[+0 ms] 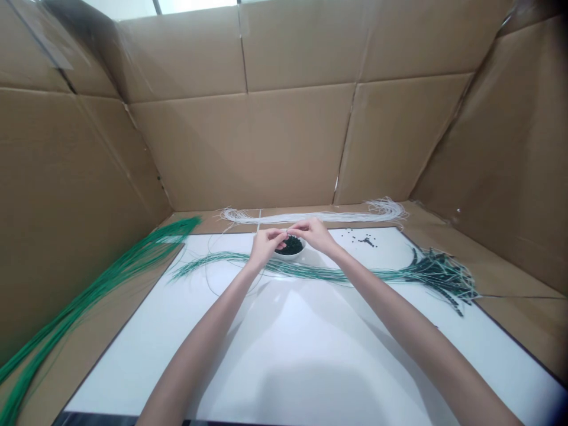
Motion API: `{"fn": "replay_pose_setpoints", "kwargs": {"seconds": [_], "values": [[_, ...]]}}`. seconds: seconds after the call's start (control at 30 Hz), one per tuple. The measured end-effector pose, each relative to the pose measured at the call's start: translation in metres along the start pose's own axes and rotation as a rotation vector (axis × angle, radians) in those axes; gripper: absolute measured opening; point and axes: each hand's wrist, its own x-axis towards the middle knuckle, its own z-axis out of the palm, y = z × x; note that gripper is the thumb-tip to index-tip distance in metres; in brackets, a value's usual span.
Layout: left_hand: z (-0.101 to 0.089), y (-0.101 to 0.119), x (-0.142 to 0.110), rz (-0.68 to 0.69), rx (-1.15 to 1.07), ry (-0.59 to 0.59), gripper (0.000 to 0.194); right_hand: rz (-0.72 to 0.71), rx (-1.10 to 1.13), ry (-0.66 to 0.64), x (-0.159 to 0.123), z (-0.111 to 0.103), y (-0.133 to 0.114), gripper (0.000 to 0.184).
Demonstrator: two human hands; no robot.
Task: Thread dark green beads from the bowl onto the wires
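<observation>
Over a white bowl [290, 257] of small dark beads [291, 245], my two hands meet with their fingertips nearly touching. My left hand [267, 244] is closed in a pinch at the bowl's left edge; a thin pale string [206, 273] loops out to its left and seems to run into its fingers. My right hand [313, 233] also pinches, above the bowl's far right side, but what lies between its fingertips is too small to make out. Beneath both forearms, a bundle of green strings [319, 272] stretches across the board, its right end thick with dark beads [439, 275].
White strings [310, 217] lie in a bundle behind the white board [310, 331]. Loose dark beads [367, 241] are scattered at the board's back right. More green strings [102, 284] hang along the left. Cardboard walls [293, 142] enclose the back and both sides.
</observation>
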Motion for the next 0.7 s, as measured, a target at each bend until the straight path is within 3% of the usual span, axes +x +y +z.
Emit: {"fn": "replay_pose_setpoints", "kwargs": {"seconds": [0.2, 0.43, 0.7], "values": [[0.001, 0.001, 0.002, -0.037, -0.020, -0.053, 0.027, 0.028, 0.095, 0.010, 0.002, 0.004, 0.008, 0.022], [-0.001, 0.002, 0.003, -0.146, -0.131, -0.095, 0.037, 0.045, 0.162, 0.156, 0.009, 0.011, 0.006, 0.022], [-0.016, 0.000, -0.007, -0.261, -0.192, -0.100, 0.032, 0.097, 0.188, 0.292, 0.020, 0.005, 0.012, 0.024]]}}
